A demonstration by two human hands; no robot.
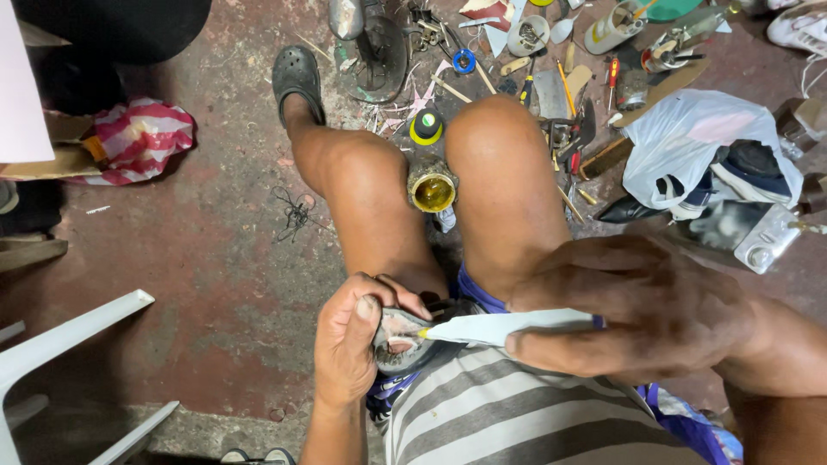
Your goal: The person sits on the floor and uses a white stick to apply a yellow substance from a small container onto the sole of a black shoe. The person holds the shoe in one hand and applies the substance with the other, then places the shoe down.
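A stained reddish concrete floor [207, 258] carries everything. Toward its far edge, a scatter of hand tools [560, 95], a yellow-and-black tape roll [426, 127] and an open tin of yellow glue [432, 191] is laid out. At the right edge a white plastic bag [689, 142] is set down; at the left edge a red-striped bag [138, 138] is found, and a tangle of black thread [293, 211] lies near the middle.

white plastic bag [689, 142] far right, red-white striped bag [142, 138] left
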